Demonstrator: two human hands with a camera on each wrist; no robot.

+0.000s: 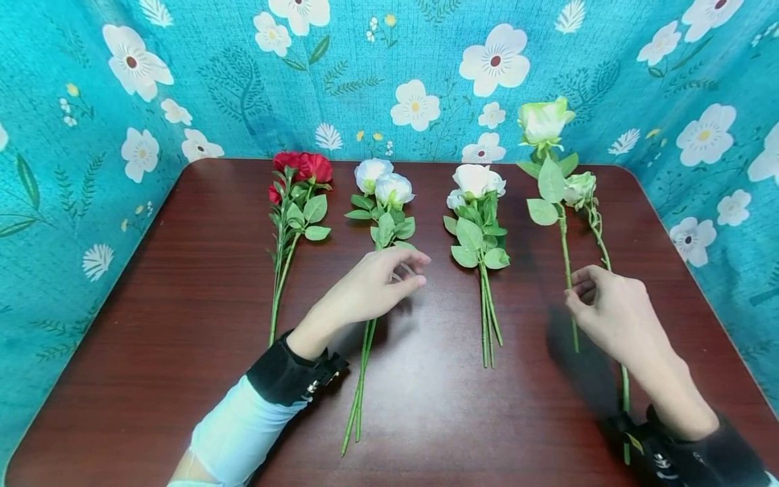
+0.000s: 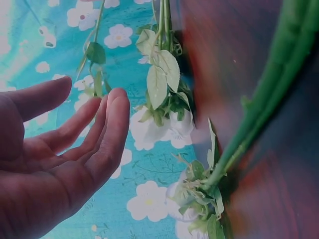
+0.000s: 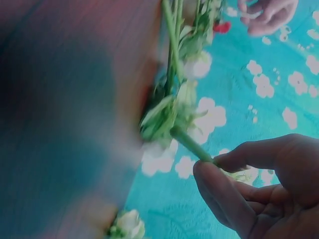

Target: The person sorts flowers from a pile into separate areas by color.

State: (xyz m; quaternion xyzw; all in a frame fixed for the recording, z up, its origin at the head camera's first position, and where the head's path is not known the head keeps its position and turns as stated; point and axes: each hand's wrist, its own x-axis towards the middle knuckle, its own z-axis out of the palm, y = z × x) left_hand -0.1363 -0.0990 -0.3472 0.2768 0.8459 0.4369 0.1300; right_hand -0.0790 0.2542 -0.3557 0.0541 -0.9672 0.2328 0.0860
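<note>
On the right, my right hand [image 1: 615,311] pinches the stem of a pale green rose [image 1: 544,123] between thumb and fingers. Its bloom points away from me, and the stem's cut end [image 3: 182,134] sticks out past the fingertips in the right wrist view. Beside it lies a second pale green rose [image 1: 580,189], its stem partly hidden by that hand. My left hand [image 1: 380,284] hovers over the stems of the pale blue roses [image 1: 392,189], fingers loosely bent and holding nothing. In the left wrist view, a gap shows between thumb and fingers [image 2: 117,117].
White roses [image 1: 477,181] with several stems lie between the two hands. Red roses [image 1: 313,167] rest farther left on the dark brown table [image 1: 201,284]. A turquoise flowered cloth [image 1: 377,61] hangs behind and along the sides of the table.
</note>
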